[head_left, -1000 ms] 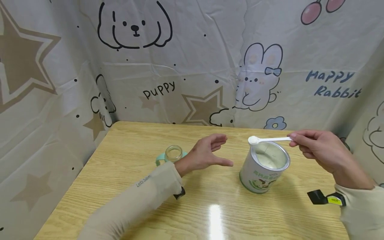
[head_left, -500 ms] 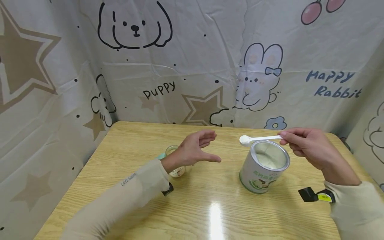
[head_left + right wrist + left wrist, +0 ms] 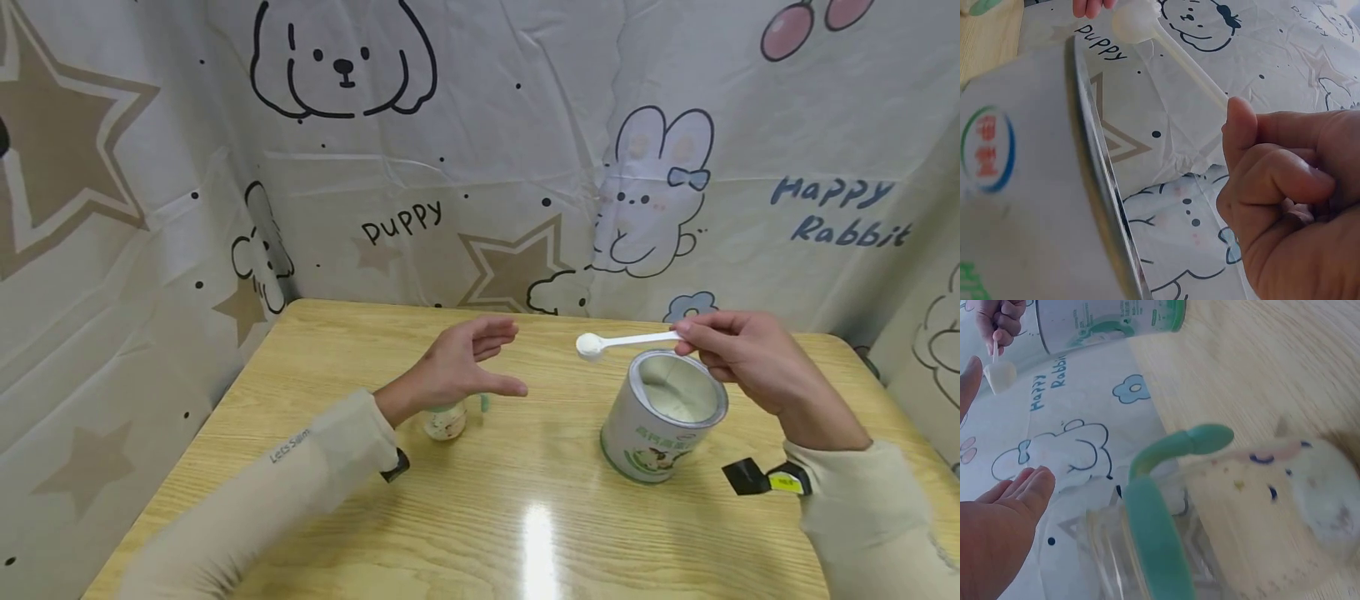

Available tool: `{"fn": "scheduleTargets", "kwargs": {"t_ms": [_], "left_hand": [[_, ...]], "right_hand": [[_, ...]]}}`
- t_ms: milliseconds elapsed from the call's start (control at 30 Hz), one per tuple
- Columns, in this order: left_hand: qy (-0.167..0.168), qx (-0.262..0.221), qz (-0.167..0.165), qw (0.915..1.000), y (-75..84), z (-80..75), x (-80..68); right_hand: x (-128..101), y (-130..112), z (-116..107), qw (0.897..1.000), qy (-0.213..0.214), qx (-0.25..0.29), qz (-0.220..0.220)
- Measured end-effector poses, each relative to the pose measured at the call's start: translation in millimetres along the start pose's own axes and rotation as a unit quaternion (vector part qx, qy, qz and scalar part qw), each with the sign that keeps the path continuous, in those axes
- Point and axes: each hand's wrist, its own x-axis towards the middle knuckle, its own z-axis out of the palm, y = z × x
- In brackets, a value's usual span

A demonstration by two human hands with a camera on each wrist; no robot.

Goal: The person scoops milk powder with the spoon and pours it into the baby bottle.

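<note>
The left hand (image 3: 452,369) is spread in the head view, thumb and fingers well apart around nothing, pointing toward 3 o'clock. The right hand (image 3: 738,357) pinches the end of a white scoop (image 3: 636,339) between thumb and finger. The scoop's long axis runs nearly level from 3 to 9 o'clock, its bowl (image 3: 590,347) filled with white powder and turned toward the left hand. From that bowl, the glass bottle (image 3: 446,423) lies toward 8 o'clock, well apart and much nearer the left hand, whose wrist and palm cover its upper part. The lidless can (image 3: 651,442) of pale powder stands upright on the table (image 3: 495,517), toward 8 o'clock from the right hand and nearer to it.

In the left wrist view, the bottle fills the lower right, its long axis slanting from about 8 to 2 o'clock, a teal handle (image 3: 1179,450) reaching past its neck. No visible left finger touches it. The scoop hangs from the right hand near 10 o'clock.

In the right wrist view, the pinch is plain: the scoop runs from the hand toward 11 o'clock, apart from the can's rim, with left fingertips showing just beyond its bowl.
</note>
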Motion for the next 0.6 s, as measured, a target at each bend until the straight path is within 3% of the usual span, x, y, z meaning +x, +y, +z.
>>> {"fn": "scheduleTargets", "kwargs": {"t_ms": [600], "left_hand": [[0.026, 0.02, -0.004, 0.9995, -6.9, -34.1, -23.7]], "right_hand": [[10, -19, 28, 1.0, -0.019, 0.015, 0.001]]}}
